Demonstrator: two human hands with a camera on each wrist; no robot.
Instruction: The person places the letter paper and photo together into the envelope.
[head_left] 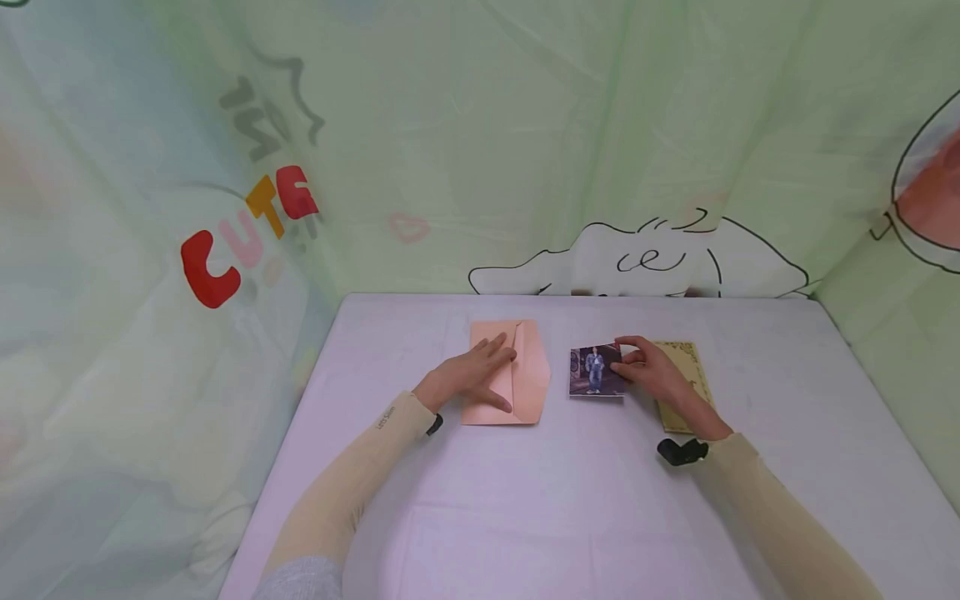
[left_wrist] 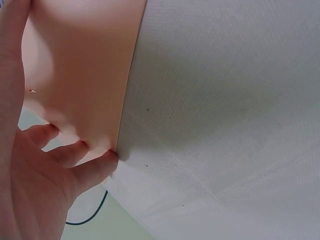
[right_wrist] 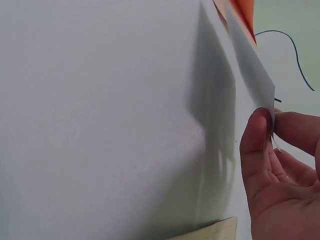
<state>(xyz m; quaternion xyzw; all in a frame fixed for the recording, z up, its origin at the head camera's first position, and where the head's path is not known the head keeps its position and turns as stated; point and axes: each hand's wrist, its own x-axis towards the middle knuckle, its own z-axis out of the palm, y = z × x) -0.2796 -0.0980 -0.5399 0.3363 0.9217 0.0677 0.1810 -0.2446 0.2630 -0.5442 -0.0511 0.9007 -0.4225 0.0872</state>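
A pink envelope [head_left: 531,375], its flap toward the right, lies on the table. My left hand [head_left: 474,372] rests on it with spread fingers; in the left wrist view the fingertips [left_wrist: 107,159] touch the envelope [left_wrist: 85,60] near its edge. Between thumb and fingers my right hand [head_left: 657,372] pinches a photo [head_left: 595,371] of a standing person by its right edge. The right wrist view shows the photo [right_wrist: 252,67] edge-on, raised off the table, in the right hand [right_wrist: 280,170].
A cream card with a gold patterned border [head_left: 686,367] lies on the table [head_left: 525,517] beneath and beside my right hand; its corner [right_wrist: 215,231] shows in the right wrist view. A printed green curtain [head_left: 480,150] stands behind the table and along both sides.
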